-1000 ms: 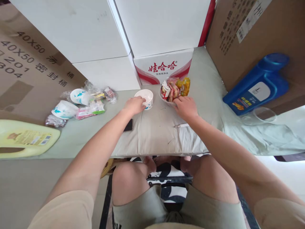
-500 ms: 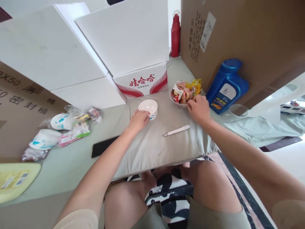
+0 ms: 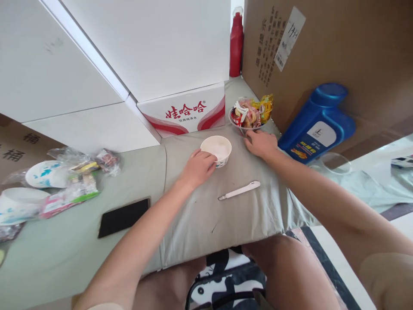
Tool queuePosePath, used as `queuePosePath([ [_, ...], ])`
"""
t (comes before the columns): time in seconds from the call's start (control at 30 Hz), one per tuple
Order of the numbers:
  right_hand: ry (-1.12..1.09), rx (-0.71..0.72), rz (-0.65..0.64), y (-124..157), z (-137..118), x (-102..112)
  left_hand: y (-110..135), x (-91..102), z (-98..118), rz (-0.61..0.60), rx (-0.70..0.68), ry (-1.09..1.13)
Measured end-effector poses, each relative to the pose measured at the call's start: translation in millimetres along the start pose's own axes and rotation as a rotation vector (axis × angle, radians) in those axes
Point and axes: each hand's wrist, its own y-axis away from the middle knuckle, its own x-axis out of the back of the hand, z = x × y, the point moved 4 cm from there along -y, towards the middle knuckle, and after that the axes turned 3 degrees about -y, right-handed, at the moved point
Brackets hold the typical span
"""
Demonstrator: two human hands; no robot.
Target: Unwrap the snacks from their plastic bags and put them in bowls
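Observation:
My left hand is closed over the near left rim of a white paper bowl with blue leaf marks. Fingertips reach inside the bowl, which stands upright on the cloth. At the near side of a clear plastic bowl is my right hand, fingers apart and slightly bent; whether they touch the bowl is hard to see. Wrapped snacks fill that bowl, with a yellow packet sticking out. A white peeler-like tool lies on the cloth between my arms.
Left lie a black phone, paper bowls and snack packets. White boxes stand behind. On the right are a blue bottle, a clear container and a big cardboard box; a red bottle is at the back.
My left hand has shifted the paper bowl to the right, nearer the snack bowl. My right hand has drawn back from the snacks toward the bowl's near side. The view has also moved.

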Motion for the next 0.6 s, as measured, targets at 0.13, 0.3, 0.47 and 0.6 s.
queuePosePath([
  [0.13, 0.044, 0.03, 0.0, -64, -6, -5, -12, -4.2, 8, -0.042, -0.072, -0.002],
  [0.3, -0.233, -0.04, -0.055, -137, -7, -5, -27, -8.9, 8, -0.019, -0.155, 0.022],
  [0.47, -0.541, -0.172, 0.244, -104, 14, 28, -62, -19.0, 17, 0.078, -0.149, 0.014],
  [0.6, -0.832, -0.115, 0.582, -19, 31, 50, -133, -29.7, 33, 0.016, -0.075, -0.076],
])
